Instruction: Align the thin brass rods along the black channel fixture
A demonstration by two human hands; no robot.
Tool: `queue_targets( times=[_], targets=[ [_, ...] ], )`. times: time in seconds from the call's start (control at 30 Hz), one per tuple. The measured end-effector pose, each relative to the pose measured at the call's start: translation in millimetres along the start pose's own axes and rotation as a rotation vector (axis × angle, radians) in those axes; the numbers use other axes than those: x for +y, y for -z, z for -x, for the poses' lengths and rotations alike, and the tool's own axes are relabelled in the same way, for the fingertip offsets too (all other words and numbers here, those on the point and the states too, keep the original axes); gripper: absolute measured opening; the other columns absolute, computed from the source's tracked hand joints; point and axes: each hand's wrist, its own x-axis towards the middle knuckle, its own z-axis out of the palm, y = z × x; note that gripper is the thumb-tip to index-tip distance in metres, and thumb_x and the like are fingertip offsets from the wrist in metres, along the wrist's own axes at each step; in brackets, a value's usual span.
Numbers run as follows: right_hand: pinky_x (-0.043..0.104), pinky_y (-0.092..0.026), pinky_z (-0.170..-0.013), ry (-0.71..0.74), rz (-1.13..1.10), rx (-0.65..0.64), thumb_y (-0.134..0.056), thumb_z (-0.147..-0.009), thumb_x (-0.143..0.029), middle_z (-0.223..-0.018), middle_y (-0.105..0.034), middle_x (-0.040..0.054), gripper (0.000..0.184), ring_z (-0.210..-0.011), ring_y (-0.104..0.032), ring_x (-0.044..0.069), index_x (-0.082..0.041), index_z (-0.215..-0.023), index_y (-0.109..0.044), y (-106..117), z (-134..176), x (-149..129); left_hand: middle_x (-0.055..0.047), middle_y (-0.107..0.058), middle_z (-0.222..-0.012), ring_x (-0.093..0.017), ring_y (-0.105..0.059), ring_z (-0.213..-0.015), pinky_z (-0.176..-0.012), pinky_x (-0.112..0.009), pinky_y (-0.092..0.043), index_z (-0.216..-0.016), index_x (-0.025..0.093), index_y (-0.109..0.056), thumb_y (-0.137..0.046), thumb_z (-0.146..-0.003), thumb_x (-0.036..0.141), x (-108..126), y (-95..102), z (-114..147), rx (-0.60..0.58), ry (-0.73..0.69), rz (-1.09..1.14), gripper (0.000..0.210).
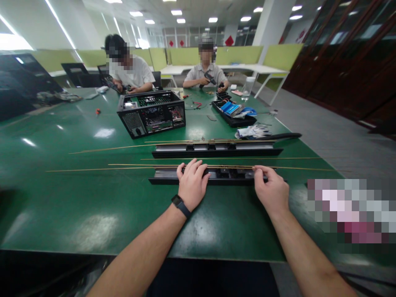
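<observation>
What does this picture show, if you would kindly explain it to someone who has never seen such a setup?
There is no machine here, only a person's two bare hands, seen by a camera worn on that person's head, looking forward and down. Before them is a glossy green table. The left hand rests across a long black rail with a grey channel; what lies beneath it is partly hidden. The right hand appears to pinch thin golden rods near that rail's right end; how many is unclear. A second, similar black rail lies beyond. Farther back are an open black metal computer case, a black tray of blue items and white gloves. Two people sit across the table.
</observation>
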Motion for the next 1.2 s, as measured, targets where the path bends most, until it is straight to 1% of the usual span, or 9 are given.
queue_targets(
  times=[0.13, 0.2, 0.33, 0.4, 0.57, 0.73, 0.83, 1.03, 1.2],
  targets=[
    [0.047, -0.059, -0.093, -0.084, 0.033, 0.056, -0.056, -0.098, -0.043, -0.100, -0.085, 0.0082, 0.033, -0.095, -0.078, 0.031, -0.025, -0.107, -0.082, 1.7, -3.0, 5.1, -0.010, -0.076, -0.142, -0.030, -0.061, -0.147, -0.127, -0.059, -0.029, -0.127, 0.027, -0.072, -0.068, -0.106, 0.028, 0.3, -0.3, 0.2, -0.001, 0.005, 0.002, 0.022],
    [0.046, -0.059, -0.093, -0.049, 0.020, 0.060, -0.058, -0.098, -0.043, -0.100, -0.084, 0.0084, 0.032, -0.094, -0.078, 0.030, -0.024, -0.109, -0.081, 2.0, -2.7, 6.1, -0.010, -0.076, -0.142, -0.031, -0.061, -0.147, -0.127, -0.059, -0.030, -0.127, 0.028, -0.072, -0.067, -0.106, 0.028, 0.7, -0.1, 0.1, -0.002, 0.011, 0.002, 0.022],
    [0.046, -0.059, -0.098, 0.097, -0.028, 0.004, -0.057, -0.100, -0.044, -0.105, -0.085, 0.0067, 0.032, -0.098, -0.078, 0.029, -0.025, -0.109, -0.081, 0.7, -0.2, 4.6, -0.010, -0.076, -0.142, -0.030, -0.061, -0.146, -0.127, -0.059, -0.030, -0.126, 0.027, -0.073, -0.068, -0.106, 0.028, 1.2, 0.8, -0.5, -0.003, 0.013, 0.007, 0.021],
    [0.047, -0.058, -0.099, 0.116, -0.027, -0.007, -0.057, -0.100, -0.045, -0.107, -0.085, 0.0068, 0.033, -0.099, -0.078, 0.030, -0.026, -0.109, -0.081, -0.4, 0.4, 3.7, -0.009, -0.076, -0.142, -0.030, -0.062, -0.146, -0.128, -0.059, -0.029, -0.126, 0.028, -0.073, -0.068, -0.105, 0.028, 1.1, 1.1, -0.8, -0.001, 0.014, 0.009, 0.021],
    [0.049, -0.058, -0.096, -0.009, 0.009, 0.006, -0.055, -0.098, -0.046, -0.103, -0.085, 0.0072, 0.034, -0.101, -0.077, 0.032, -0.026, -0.105, -0.083, -0.6, -2.3, 4.1, -0.009, -0.076, -0.141, -0.031, -0.062, -0.146, -0.127, -0.060, -0.030, -0.124, 0.028, -0.073, -0.070, -0.105, 0.031, 0.5, 0.4, -0.9, 0.002, 0.012, 0.000, 0.020],
    [0.049, -0.058, -0.094, -0.118, 0.026, 0.050, -0.055, -0.097, -0.045, -0.099, -0.084, 0.0093, 0.035, -0.095, -0.077, 0.033, -0.024, -0.105, -0.082, 2.5, -5.7, 5.9, -0.009, -0.077, -0.141, -0.031, -0.062, -0.146, -0.127, -0.060, -0.030, -0.123, 0.028, -0.074, -0.071, -0.105, 0.031, 0.5, 0.7, -1.0, 0.003, 0.013, 0.007, 0.019],
    [0.048, -0.058, -0.094, -0.098, 0.006, 0.062, -0.056, -0.097, -0.046, -0.100, -0.084, 0.0104, 0.036, -0.094, -0.078, 0.032, -0.023, -0.107, -0.081, 3.8, -5.0, 5.7, -0.010, -0.076, -0.141, -0.032, -0.062, -0.146, -0.127, -0.060, -0.029, -0.124, 0.028, -0.074, -0.071, -0.105, 0.031, 0.8, 1.1, -1.2, -0.004, 0.018, 0.013, 0.020],
    [0.047, -0.057, -0.100, 0.054, -0.027, -0.017, -0.057, -0.097, -0.048, -0.106, -0.085, 0.0076, 0.035, -0.102, -0.078, 0.031, -0.025, -0.108, -0.082, 2.0, -0.9, 1.4, -0.009, -0.077, -0.141, -0.031, -0.062, -0.145, -0.128, -0.059, -0.029, -0.124, 0.028, -0.074, -0.072, -0.104, 0.030, 0.1, -0.1, -1.0, 0.007, 0.011, 0.009, 0.020],
    [0.046, -0.056, -0.097, -0.072, 0.043, 0.012, -0.052, -0.097, -0.045, -0.102, -0.085, 0.0077, 0.037, -0.099, -0.077, 0.031, -0.025, -0.106, -0.083, 1.7, -3.7, 1.8, -0.008, -0.077, -0.140, -0.031, -0.063, -0.144, -0.127, -0.059, -0.031, -0.124, 0.029, -0.074, -0.074, -0.103, 0.031, -1.1, -1.6, -0.5, 0.018, -0.002, -0.016, 0.020]
  ],
)
